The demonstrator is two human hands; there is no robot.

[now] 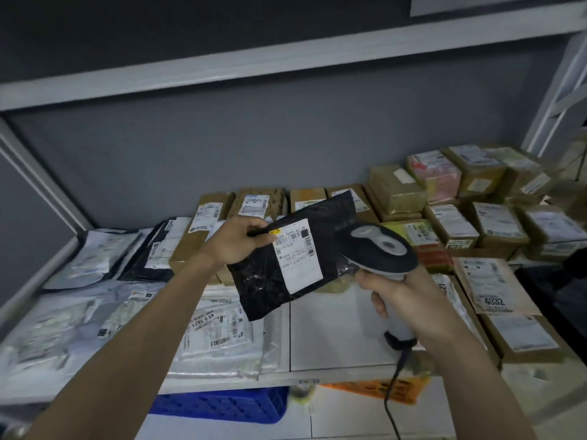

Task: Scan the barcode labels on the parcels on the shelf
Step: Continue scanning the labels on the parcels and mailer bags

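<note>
The left hand (236,241) is raised above the shelf (333,338), its fingers and thumb pinching the upper left edge of a black bag (263,281). The bag hangs tilted in the air, clear of the shelf, with its white label (297,255) facing the camera; barcodes are printed along the label's top and right edge, and the thumb lies just beside its top left corner. The right hand (401,300) is curled round the pale handle of a scanner (381,249), whose dark head is just beside the bag's right edge, overlapping it. A black cable (392,395) runs down from the bottom of the handle, past the shelf's front edge.

Below the hands, flat pale bags (219,328) with labels lie on the left half of the shelf, with another dark bag (149,258) behind them. Brown boxes (495,230) with white labels stand along the back and pile up on the right. A brown envelope (490,287) marked 4032 lies near the right hand on top of a box. Under the shelf's front edge show a blue crate (228,404) and something orange (378,389) beside it.
</note>
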